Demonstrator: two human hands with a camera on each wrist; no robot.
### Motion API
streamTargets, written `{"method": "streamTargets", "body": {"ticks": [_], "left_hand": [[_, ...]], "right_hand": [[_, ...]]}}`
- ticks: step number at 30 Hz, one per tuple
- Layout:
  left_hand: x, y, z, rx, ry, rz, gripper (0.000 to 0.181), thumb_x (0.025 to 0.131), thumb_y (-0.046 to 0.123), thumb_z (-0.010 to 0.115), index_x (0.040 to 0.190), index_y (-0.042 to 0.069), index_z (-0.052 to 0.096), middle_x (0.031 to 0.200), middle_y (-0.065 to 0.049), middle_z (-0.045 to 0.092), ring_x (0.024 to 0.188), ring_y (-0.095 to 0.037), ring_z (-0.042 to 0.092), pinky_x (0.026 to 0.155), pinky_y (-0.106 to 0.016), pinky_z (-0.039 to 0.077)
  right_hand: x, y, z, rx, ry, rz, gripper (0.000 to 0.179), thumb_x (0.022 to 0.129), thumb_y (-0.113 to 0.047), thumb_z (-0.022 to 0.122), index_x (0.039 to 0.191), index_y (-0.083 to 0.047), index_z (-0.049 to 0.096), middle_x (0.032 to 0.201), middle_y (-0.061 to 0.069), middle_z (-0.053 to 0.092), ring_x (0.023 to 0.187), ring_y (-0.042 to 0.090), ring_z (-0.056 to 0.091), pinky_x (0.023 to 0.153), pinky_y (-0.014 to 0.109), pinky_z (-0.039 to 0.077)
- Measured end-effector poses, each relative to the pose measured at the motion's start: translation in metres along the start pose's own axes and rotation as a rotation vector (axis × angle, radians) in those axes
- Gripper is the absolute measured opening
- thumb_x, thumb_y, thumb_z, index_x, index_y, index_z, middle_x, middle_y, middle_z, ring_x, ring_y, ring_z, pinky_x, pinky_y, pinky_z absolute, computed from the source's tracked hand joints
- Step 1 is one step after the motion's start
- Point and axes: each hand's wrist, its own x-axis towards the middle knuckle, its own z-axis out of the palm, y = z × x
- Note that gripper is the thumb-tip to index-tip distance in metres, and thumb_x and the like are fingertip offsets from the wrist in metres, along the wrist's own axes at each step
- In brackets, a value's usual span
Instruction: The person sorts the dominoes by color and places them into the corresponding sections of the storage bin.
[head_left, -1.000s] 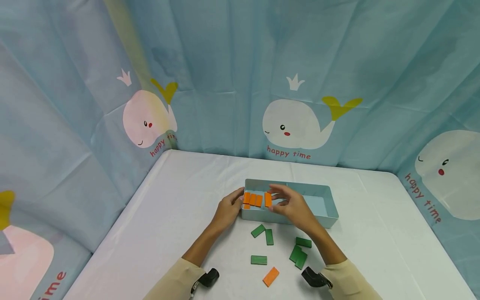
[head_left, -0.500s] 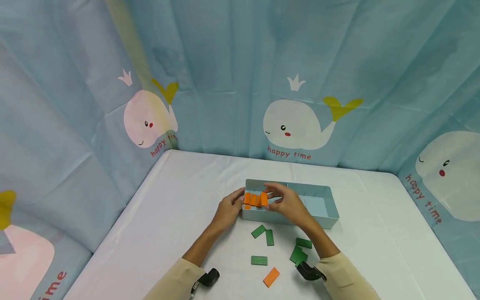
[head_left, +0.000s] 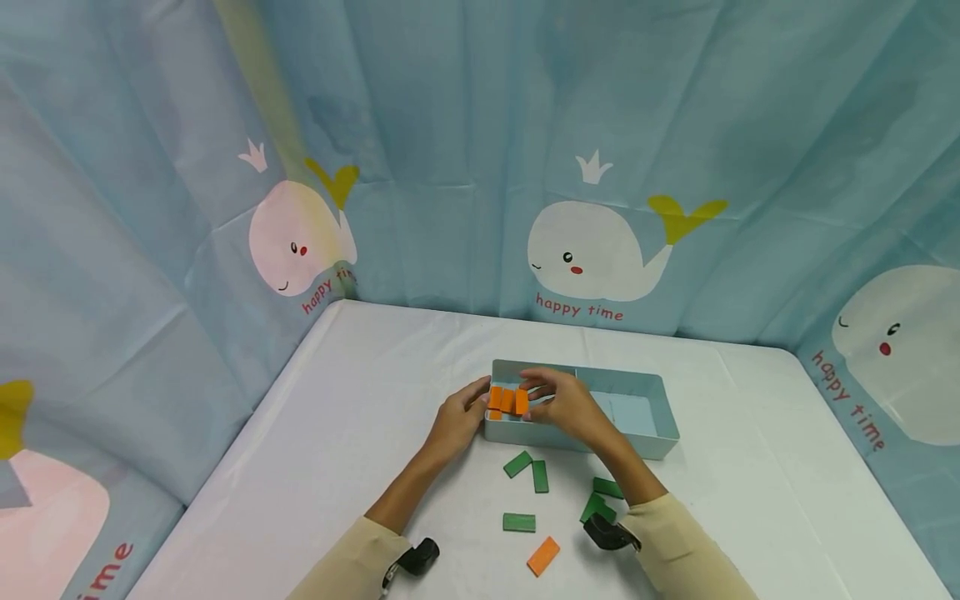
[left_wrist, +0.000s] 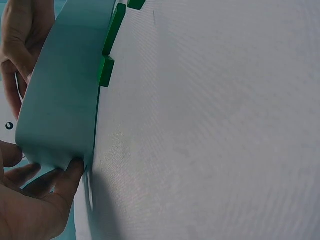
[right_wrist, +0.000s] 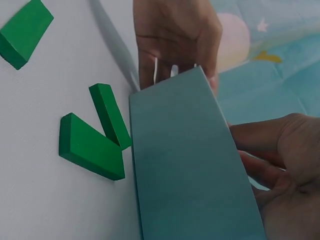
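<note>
A blue-grey box [head_left: 540, 433] with low walls and a divider stands on the table. My left hand [head_left: 456, 421] grips its left end, thumb up by the rim and fingers against the end wall [left_wrist: 55, 152]. Inside the left compartment, my right hand [head_left: 564, 406] pinches an orange block [head_left: 521, 402] between thumb and fingers. That block stands at the right end of a row of orange blocks [head_left: 497, 398]. In the right wrist view the front wall [right_wrist: 190, 160] hides the right fingertips and the block.
Several green blocks lie in front of the box, including a pair [head_left: 517, 464] close to its front wall, a single one [head_left: 519, 522] and a cluster [head_left: 597, 506] near the right wrist camera. One orange block [head_left: 543, 556] lies nearest me. A printed curtain [head_left: 450, 250] hangs behind the table.
My right hand has moved left inside the compartment, bringing its orange block up against the row. The left hand has stayed at the box's end.
</note>
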Motion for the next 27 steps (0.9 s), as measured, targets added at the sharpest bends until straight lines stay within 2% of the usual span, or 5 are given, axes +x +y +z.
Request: {"method": "streamTargets", "body": {"ticks": [10, 19, 27], "left_hand": [[-0.002, 0.002, 0.001, -0.016, -0.005, -0.006, 0.049, 0.114, 0.023, 0.049, 0.161, 0.008, 0.046, 0.164, -0.013, 0.048, 0.151, -0.034, 0.046, 0.125, -0.053, 0.038], [-0.002, 0.002, 0.001, -0.012, -0.007, -0.008, 0.049, 0.114, 0.023, 0.048, 0.161, 0.009, 0.046, 0.164, -0.012, 0.048, 0.152, -0.034, 0.044, 0.125, -0.054, 0.037], [-0.001, 0.002, 0.001, -0.009, -0.002, 0.0, 0.049, 0.114, 0.023, 0.048, 0.161, 0.008, 0.046, 0.164, -0.012, 0.048, 0.152, -0.034, 0.045, 0.125, -0.054, 0.038]], "right_hand": [[0.006, 0.0, 0.001, -0.035, -0.06, 0.057, 0.058, 0.086, 0.007, 0.08, 0.141, -0.002, 0.066, 0.125, 0.013, 0.073, 0.11, 0.03, 0.072, 0.083, 0.037, 0.065], [0.014, -0.001, -0.001, -0.109, -0.118, 0.047, 0.056, 0.084, 0.011, 0.08, 0.138, 0.001, 0.066, 0.121, 0.015, 0.074, 0.106, 0.028, 0.072, 0.083, 0.037, 0.065], [0.018, -0.002, -0.002, -0.117, -0.164, 0.065, 0.055, 0.084, 0.012, 0.079, 0.136, 0.001, 0.067, 0.121, 0.017, 0.073, 0.103, 0.025, 0.072, 0.085, 0.036, 0.065]]}}
